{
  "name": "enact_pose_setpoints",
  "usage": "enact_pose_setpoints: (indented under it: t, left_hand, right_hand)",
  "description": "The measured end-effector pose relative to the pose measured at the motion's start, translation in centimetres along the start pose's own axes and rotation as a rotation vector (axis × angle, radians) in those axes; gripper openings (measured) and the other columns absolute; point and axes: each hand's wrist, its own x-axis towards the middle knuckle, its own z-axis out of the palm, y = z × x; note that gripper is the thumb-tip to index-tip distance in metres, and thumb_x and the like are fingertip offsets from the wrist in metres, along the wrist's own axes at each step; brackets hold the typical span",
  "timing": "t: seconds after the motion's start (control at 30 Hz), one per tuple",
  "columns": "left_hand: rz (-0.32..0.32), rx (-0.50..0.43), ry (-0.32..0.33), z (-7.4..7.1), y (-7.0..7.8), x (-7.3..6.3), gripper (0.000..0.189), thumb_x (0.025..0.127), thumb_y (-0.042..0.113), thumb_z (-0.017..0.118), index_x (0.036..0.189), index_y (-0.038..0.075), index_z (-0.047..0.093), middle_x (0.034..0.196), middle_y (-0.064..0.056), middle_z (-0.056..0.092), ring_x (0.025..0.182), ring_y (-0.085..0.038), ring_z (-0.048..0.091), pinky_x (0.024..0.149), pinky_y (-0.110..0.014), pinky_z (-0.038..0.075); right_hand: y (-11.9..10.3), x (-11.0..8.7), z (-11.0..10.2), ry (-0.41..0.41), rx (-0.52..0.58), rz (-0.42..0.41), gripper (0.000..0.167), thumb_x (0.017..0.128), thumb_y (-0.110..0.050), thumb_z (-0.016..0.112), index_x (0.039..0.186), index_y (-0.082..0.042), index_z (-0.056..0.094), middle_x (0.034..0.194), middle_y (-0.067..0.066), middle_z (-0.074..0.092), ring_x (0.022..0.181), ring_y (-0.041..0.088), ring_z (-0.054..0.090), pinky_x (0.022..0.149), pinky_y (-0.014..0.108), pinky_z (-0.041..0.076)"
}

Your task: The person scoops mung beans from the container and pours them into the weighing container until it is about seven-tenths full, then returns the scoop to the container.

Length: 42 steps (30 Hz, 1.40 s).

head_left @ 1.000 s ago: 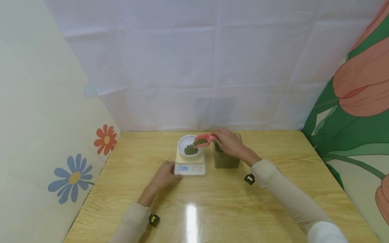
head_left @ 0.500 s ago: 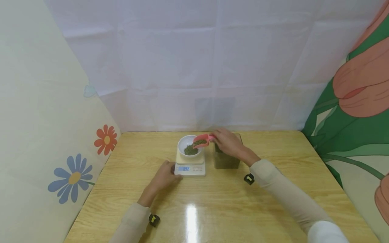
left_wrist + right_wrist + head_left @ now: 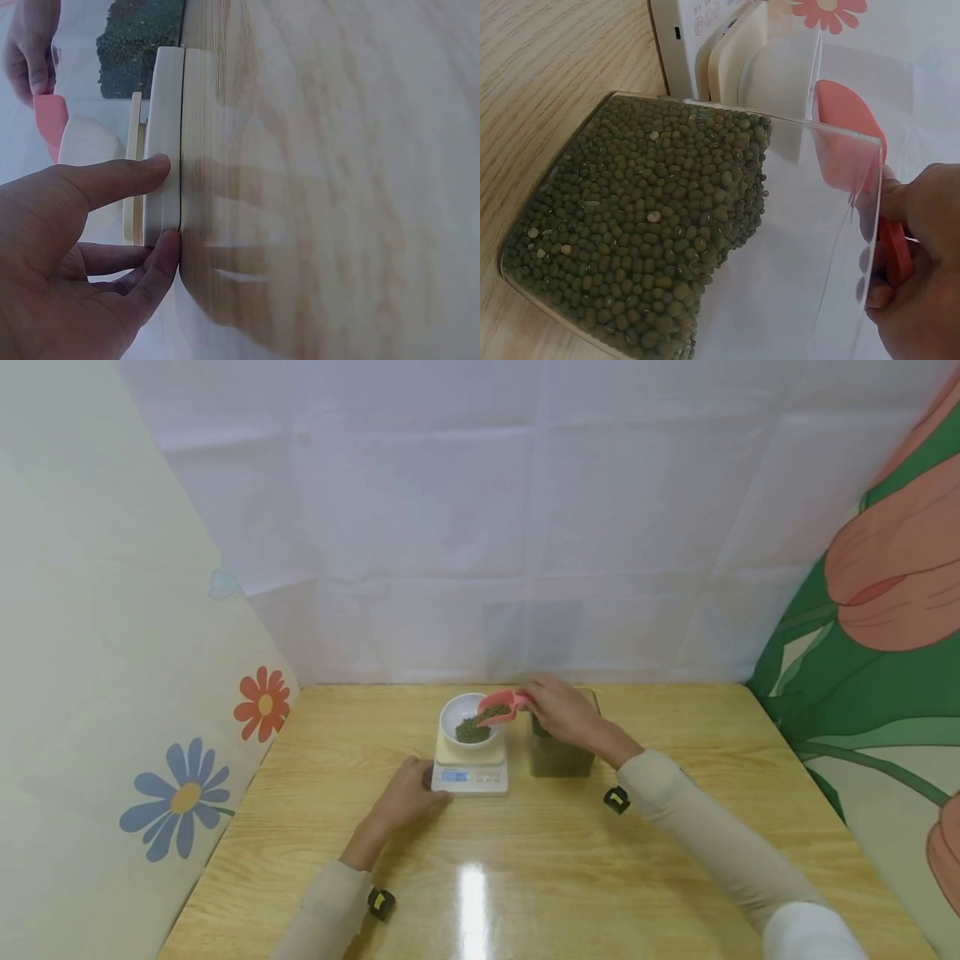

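In the head view, a white bowl [image 3: 452, 710] with a heap of green mung beans [image 3: 472, 731] stands on a kitchen scale [image 3: 487, 783] with a lit display. My right hand [image 3: 558, 708] grips the handle of a pink scoop [image 3: 506, 700], its lip over the bowl's right side and more beans in it. My left hand [image 3: 408, 792] holds the scale's front left corner, thumb along the front and fingers at the side; the left wrist view shows the thumb [image 3: 142, 178] against the casing. Below my right hand stands a clear square container [image 3: 825, 255], partly filled with mung beans [image 3: 645, 225].
The wooden table [image 3: 540, 877] ends at a white sheet [image 3: 420, 527] behind the scale. Flower-printed panels rise at the left [image 3: 150, 652] and right [image 3: 885, 693]. The container stands close to the scale's right side.
The digits on the scale's display have changed, and the heap in the bowl looks slightly bigger. Both hands and the scoop stay almost in place.
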Motion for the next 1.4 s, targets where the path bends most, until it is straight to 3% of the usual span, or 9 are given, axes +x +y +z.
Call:
enact_pose_setpoints:
  t: [1.4]
  left_hand:
    - [-0.005,-0.017,0.006,0.01,0.09,0.01,0.054,0.083,0.016,0.089,0.131,-0.002,0.071,0.105,-0.009,0.057,0.093,-0.021,0.053,0.087,-0.040,0.056]
  right_hand:
    - [-0.58,-0.21,-0.64,0.009,-0.047,-0.019,0.028,0.103,-0.019,0.069,0.124,-0.001,0.073,0.124,0.016,0.073,0.118,0.035,0.067,0.106,0.051,0.056]
